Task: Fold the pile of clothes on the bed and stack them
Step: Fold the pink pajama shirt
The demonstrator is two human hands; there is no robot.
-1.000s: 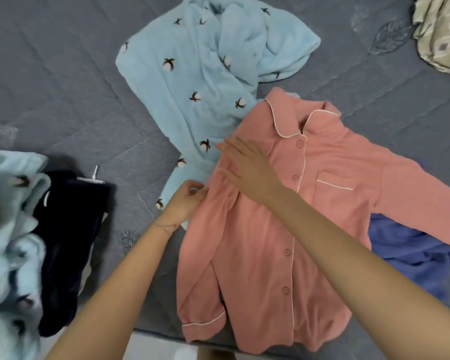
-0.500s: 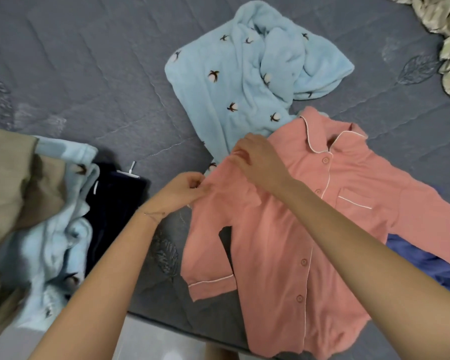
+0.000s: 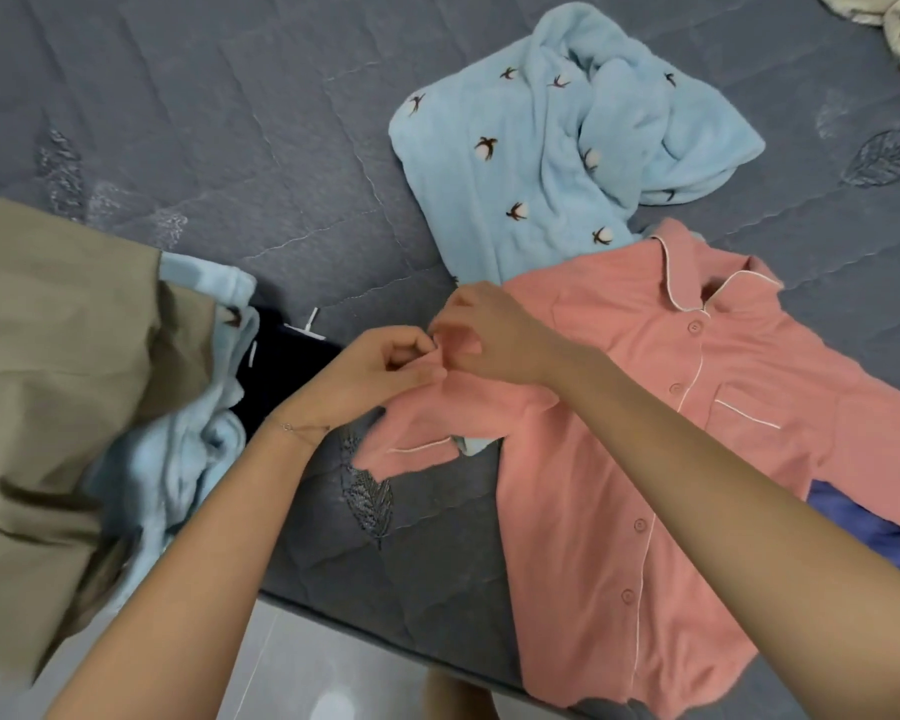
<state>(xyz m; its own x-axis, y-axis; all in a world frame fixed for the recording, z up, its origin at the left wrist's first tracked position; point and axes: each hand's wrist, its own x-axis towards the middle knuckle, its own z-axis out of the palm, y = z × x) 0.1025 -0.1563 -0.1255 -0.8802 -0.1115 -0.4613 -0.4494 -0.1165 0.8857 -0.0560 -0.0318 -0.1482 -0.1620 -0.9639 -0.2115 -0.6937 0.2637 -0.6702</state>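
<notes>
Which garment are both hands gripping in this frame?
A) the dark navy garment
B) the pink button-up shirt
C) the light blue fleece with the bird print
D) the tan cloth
B: the left hand and the right hand both pinch the pink button-up shirt near its shoulder and sleeve.

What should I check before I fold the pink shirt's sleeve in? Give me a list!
1. Both hands gripping the sleeve: ok. The left hand and right hand pinch it near the pink shirt's shoulder.
2. Shirt buttoned and front up: ok.
3. Nothing underneath the shirt: not ok. It lies partly on the blue fleece garment and a purple garment.
4. Other sleeve laid out straight: cannot tell, it runs out of view.
5. Hem fully on the bed: cannot tell, it reaches the edge.
</notes>
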